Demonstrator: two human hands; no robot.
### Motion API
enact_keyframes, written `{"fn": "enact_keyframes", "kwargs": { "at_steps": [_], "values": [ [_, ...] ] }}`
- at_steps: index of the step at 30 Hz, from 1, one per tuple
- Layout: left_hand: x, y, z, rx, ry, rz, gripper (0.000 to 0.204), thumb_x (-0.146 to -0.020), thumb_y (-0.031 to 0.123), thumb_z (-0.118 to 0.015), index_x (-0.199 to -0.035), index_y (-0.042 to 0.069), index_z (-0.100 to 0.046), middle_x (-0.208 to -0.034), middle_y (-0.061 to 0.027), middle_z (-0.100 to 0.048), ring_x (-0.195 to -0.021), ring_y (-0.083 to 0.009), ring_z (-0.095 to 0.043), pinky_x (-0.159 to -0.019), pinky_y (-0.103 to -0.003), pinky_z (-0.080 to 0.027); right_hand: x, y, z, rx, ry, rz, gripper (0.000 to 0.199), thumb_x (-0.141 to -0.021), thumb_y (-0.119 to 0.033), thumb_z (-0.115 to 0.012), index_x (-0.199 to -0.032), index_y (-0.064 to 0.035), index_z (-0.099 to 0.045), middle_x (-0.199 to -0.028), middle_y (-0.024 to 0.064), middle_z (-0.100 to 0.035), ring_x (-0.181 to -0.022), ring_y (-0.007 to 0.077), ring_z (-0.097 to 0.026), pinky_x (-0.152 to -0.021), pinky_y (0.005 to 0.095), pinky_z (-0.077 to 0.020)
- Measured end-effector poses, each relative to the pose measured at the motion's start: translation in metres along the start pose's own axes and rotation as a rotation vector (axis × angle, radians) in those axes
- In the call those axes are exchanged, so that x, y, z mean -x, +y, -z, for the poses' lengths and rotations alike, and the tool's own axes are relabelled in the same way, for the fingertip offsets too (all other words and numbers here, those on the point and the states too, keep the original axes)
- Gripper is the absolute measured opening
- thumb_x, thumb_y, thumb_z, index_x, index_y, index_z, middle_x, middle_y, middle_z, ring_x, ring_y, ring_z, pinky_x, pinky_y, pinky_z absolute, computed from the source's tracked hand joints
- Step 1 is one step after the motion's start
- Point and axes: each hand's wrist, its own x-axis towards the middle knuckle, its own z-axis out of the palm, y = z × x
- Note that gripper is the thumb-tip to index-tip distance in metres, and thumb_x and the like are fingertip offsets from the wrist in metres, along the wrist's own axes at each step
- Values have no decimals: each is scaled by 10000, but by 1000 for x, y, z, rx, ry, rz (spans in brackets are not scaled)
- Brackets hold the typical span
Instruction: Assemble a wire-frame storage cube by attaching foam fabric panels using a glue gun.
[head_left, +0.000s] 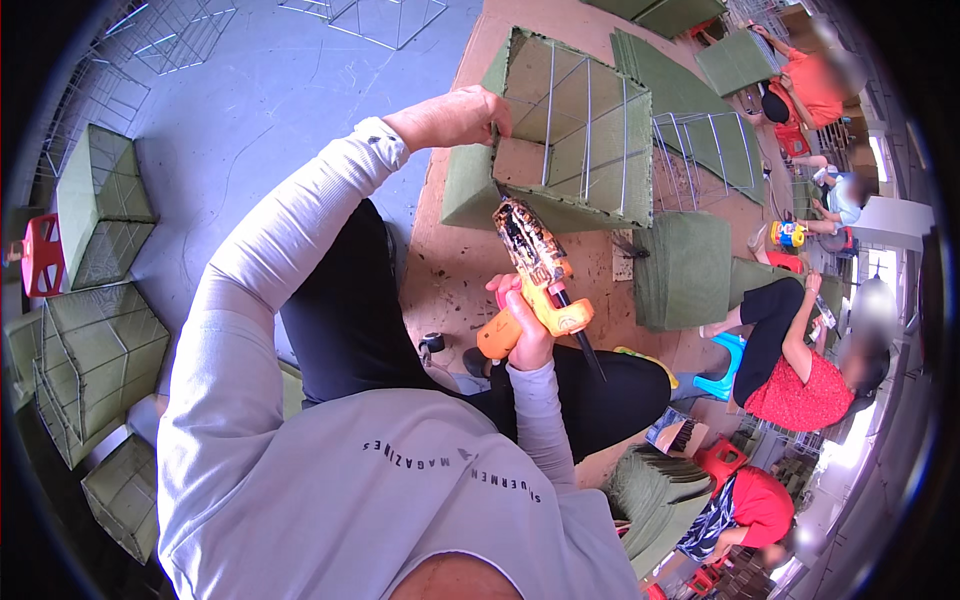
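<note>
A green fabric-covered box on a wire frame [580,205] lies in front of me, with its open side and thin metal rods in view. At its left edge my left hand [450,118] is closed, fingertips pinching the rim where cloth and frame meet. My right hand [530,340] grips an orange hot glue gun [552,305] by its handle. The gun's front end is caked with dark, burnt-looking residue, and its nozzle points up at the box's lower left corner. From here I cannot tell whether the tip touches the box.
Stacked green sheets [682,270] lie right of the box, with more large sheets [665,85] and a wire frame [705,150] beyond. Green boxes [100,210] and a red stool [42,255] stand at left. Several co-workers sit along the right, one beside a blue stool [722,365].
</note>
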Motion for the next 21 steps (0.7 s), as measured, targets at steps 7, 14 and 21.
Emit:
{"fn": "enact_keyframes", "kwargs": {
  "at_steps": [7,14,21],
  "values": [
    [2,1,2,6,-5,1,223,-735,-48,-650,-951,-15,-691,-1019,-112,-681,-801,-244,-660,-728,-338,-530,1,-1,6,-29,50,21,120,-880,-25,-549,-997,-41,-524,-915,73,-558,-957,227,-560,-875,332,-430],
    [-1,2,1,24,3,13,228,-740,-58,-623,-953,-19,-693,-1003,-109,-685,-799,-245,-663,-713,-334,-526,1,3,4,3,8,2,108,-879,-34,-556,-984,-42,-529,-899,63,-560,-941,214,-563,-862,333,-433],
    [1,-1,1,7,19,-9,231,-742,-56,-622,-958,-21,-693,-1002,-110,-685,-788,-237,-660,-709,-330,-525,2,5,2,-30,29,22,124,-879,-39,-549,-997,-42,-511,-889,69,-538,-918,224,-549,-851,339,-430]
  ]
}}
